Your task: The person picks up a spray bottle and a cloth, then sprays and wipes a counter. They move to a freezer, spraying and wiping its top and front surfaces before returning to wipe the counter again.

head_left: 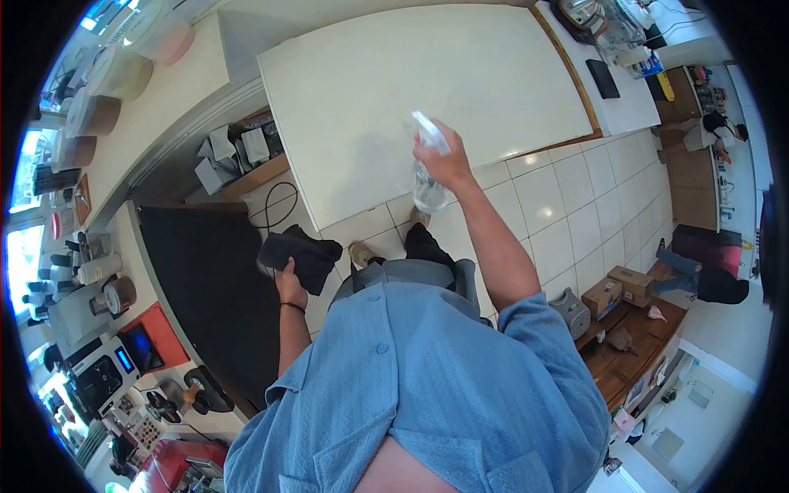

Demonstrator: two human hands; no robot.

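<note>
My right hand (445, 161) grips a clear spray bottle (427, 185) with a white trigger head, held out at the near edge of a large white table (370, 90). My left hand (289, 287) hangs lower at my side and clutches a dark grey cloth (302, 253) above the tiled floor. I wear a blue buttoned shirt, and my shoes show below the bottle.
A dark counter (209, 287) runs along my left with a coffee machine (99, 378), cups and a red tray. Boxes sit on a low shelf (238, 160). Cardboard boxes (616, 292) stand on a wooden bench at right. Another person (711, 131) stands far right.
</note>
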